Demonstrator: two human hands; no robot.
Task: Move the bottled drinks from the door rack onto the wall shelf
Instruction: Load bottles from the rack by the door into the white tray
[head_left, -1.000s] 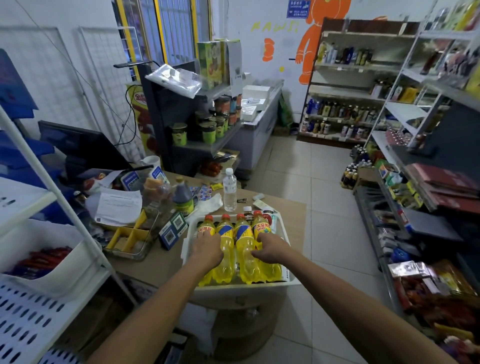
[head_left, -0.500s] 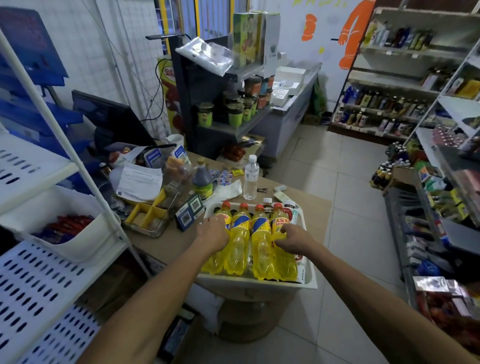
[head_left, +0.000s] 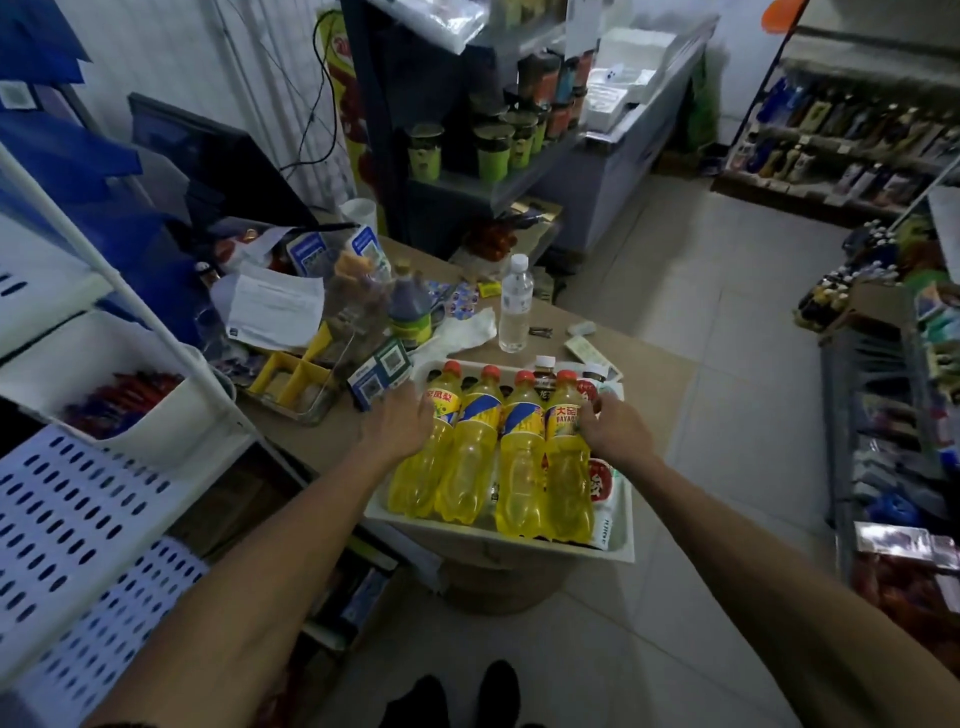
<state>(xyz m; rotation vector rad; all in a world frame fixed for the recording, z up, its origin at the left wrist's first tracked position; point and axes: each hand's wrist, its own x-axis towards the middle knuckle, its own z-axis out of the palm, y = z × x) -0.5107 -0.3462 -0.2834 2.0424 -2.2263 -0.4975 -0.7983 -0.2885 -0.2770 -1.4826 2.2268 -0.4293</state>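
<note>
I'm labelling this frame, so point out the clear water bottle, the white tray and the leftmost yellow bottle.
clear water bottle (head_left: 515, 306), head view, mid body.
white tray (head_left: 623, 548), head view, near right rim.
leftmost yellow bottle (head_left: 418, 483), head view, lower body.

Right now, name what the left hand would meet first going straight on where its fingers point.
The leftmost yellow bottle in the white tray: the left hand points forward-right at its label and seems to touch it, though depth is unclear.
</note>
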